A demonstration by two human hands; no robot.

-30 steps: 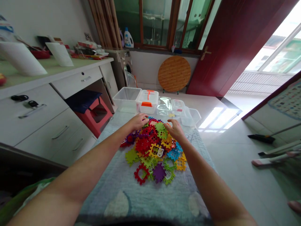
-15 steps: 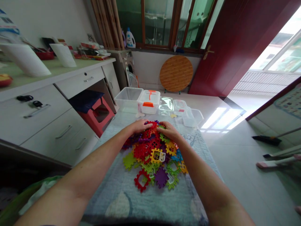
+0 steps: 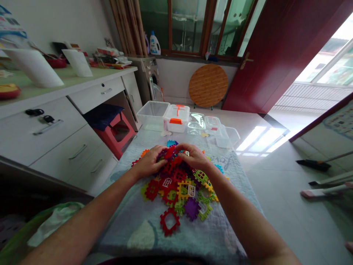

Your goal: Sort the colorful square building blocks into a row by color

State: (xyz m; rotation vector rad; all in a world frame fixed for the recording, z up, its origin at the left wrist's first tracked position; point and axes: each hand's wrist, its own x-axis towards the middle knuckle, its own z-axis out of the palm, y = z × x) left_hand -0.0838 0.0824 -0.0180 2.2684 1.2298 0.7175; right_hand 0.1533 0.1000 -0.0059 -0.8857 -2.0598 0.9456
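A heap of toothed plastic building tiles in red, yellow, green, purple and blue (image 3: 179,175) lies on a cloth-covered table. At the heap's far part my left hand (image 3: 151,161) curls its fingers and thumb round some tiles. Facing it, my right hand (image 3: 193,156) bends its fingers over a red tile (image 3: 170,151) between the two hands. Which tiles each hand grips is partly hidden. A red frame-shaped tile (image 3: 169,221) lies nearest to me, beside a purple tile (image 3: 192,208). White window-grid pieces (image 3: 191,190) sit among the tiles.
Along the table's far edge stand an uncovered clear bin (image 3: 153,115), a lidded box with orange latches (image 3: 176,118) and several clear containers (image 3: 227,137). A pink stool (image 3: 118,134) and white drawers (image 3: 60,143) are on the left. A broom (image 3: 314,165) lies right.
Both hands have drawn slightly nearer, with the thumbs now over the tiles. The heap has shifted and spread, showing blue and orange tiles at its far side.
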